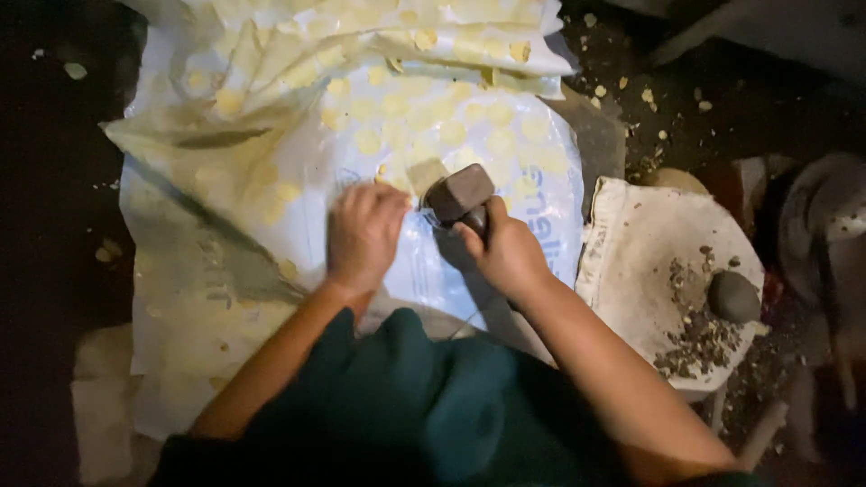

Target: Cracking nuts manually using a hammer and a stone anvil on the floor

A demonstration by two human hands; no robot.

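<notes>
dim light, a dark floor (722,108) strewn with pale crumbs (646,94).

A plastic sheet (271,243) lies on the floor (54,180) in the middle of the view, and many small round discs (451,133) lie on it, mostly toward 12 o'clock. Folded layers of sheet (361,36) with more discs lie on top of it at 12 o'clock. The left hand (363,236) rests on the sheet at the centre. Just beside it, at 3 o'clock, the right hand (505,252) grips a hammer (458,194), whose head is at 12 o'clock from this hand. At 3 o'clock from the sheet lies a cloth (649,243); a stone (733,297) and a pile of crumbs (699,343) lie on it. Loose bits (631,90) lie on the floor at 1 o'clock.
</notes>
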